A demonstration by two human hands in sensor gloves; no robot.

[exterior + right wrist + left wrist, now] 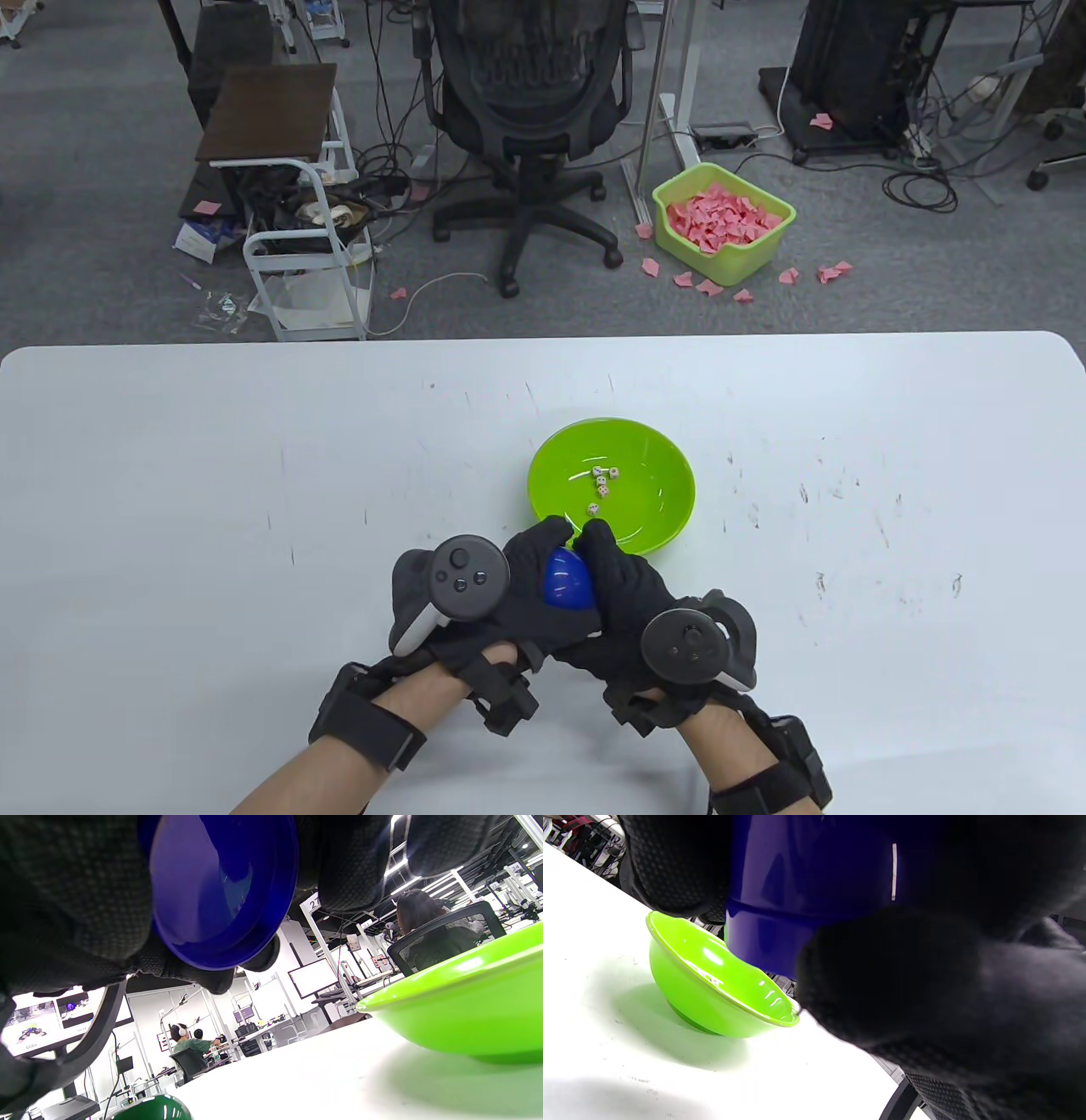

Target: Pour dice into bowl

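- Table view: blue cup [567,579] is held between both hands, just off the green bowl [670,475] at the bowl's 7 o'clock rim, lifted clear of the white surface [212,475]. Left hand [492,603] wraps it from 9 o'clock, right hand [636,594] from 3 o'clock; fingers of both curl closed around the cup wall. Mouth tips toward 12 o'clock, at the bowl.
- Table view: small white dice [601,486] lie in the bowl's bottom, a loose cluster near centre plus one toward 6 o'clock. Judging from this, the pour looks largely done.
- Left wrist view: cup wall [806,878] is glossy, hard plastic with sharp highlights, so likely slick and rigid; it won't deform under a squeeze. Gloved fingers [891,976] press on its side. Bowl [712,984] sits at 8 o'clock below the cup, flat on the surface.
- Right wrist view: cup mouth [220,891] faces the camera; no dice visible inside, though glare hides part of it. Fingers [76,891] clamp the rim's outside. Bowl rim [458,993] at 4 o'clock.
- Handling judgement: cup is light and smooth; best grip is mid-wall, thumb opposite fingers, clear of the mouth. Dice are tiny, hard, bouncy, so a low, slow tip suits them. Bowl looks light and could slide if bumped.
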